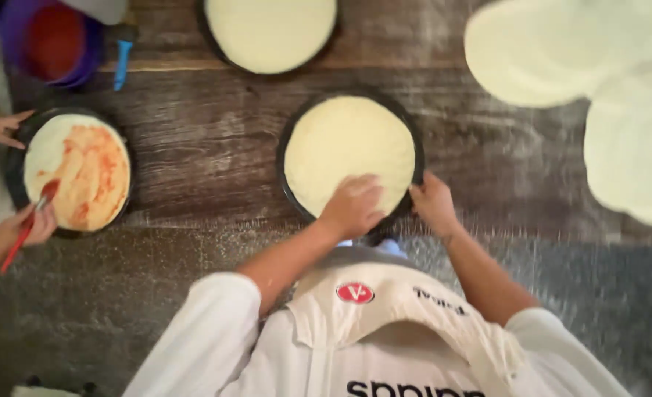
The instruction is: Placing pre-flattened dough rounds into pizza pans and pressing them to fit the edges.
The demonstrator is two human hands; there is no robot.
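A round black pan holds a pale disc of dough on the floured wooden table. My left hand presses down on the near edge of the dough, its fingers bent. Just to its right, my right hand rests against the pan's near right rim; whether it grips the rim I cannot tell.
At the left, another person's hands spread red sauce with a red spoon on a dough in a second pan. A third pan with dough sits at the back. Loose dough rounds lie at right. A purple bowl of sauce stands at back left.
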